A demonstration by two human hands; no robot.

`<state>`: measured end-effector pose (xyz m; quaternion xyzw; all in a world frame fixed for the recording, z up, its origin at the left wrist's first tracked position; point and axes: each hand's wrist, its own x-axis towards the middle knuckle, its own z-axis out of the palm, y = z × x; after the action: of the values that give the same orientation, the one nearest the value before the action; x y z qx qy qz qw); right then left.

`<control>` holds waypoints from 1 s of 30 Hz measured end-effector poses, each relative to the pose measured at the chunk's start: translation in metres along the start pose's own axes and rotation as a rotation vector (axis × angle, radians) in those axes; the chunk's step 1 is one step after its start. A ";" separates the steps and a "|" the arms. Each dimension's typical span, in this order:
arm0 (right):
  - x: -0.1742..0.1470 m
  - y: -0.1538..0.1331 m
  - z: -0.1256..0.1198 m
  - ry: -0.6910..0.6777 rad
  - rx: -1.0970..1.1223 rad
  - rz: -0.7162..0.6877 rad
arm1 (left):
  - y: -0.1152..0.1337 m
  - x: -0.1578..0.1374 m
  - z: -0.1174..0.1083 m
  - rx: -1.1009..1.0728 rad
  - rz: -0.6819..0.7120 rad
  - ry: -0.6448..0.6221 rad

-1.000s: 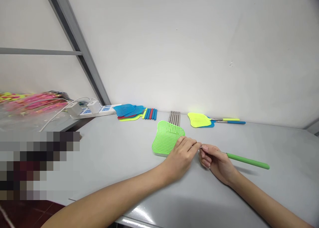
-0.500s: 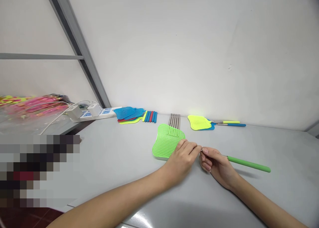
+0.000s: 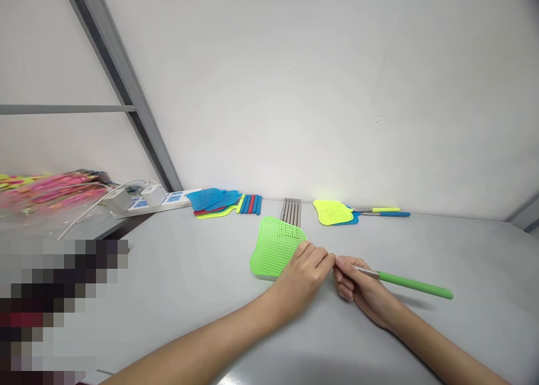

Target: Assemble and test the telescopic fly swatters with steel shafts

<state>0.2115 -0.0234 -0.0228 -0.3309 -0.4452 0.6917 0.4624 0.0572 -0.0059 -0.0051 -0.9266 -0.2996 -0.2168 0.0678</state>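
Note:
A green fly swatter head (image 3: 275, 250) with a perforated face is gripped near its neck by my left hand (image 3: 305, 275), whose fingers are closed. My right hand (image 3: 357, 287) pinches a metal rod (image 3: 368, 272) that ends in a green handle (image 3: 415, 285), pointing out to the right. The fingertips of both hands meet above the table, and they hide the spot where head and rod come together. Just behind the green head lie several metal rods (image 3: 291, 210) side by side.
Blue, red and yellow swatter heads (image 3: 210, 200) lie at the back left beside several coloured handles (image 3: 251, 204). Yellow and blue fly swatters (image 3: 334, 212) rest at the back right. A power strip (image 3: 174, 200) with plugs and bagged pink items (image 3: 63, 191) are farther left.
My hands have drawn together at the fingertips, and more of the metal rod shows beside my right hand. The whole view has shifted slightly.

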 end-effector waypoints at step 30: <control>0.000 0.000 0.004 0.086 -0.015 0.029 | -0.016 0.006 -0.002 0.079 0.094 -0.061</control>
<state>0.2080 -0.0242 -0.0214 -0.3702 -0.4254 0.6799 0.4687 0.0512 0.0099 -0.0011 -0.9424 -0.2662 -0.1729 0.1054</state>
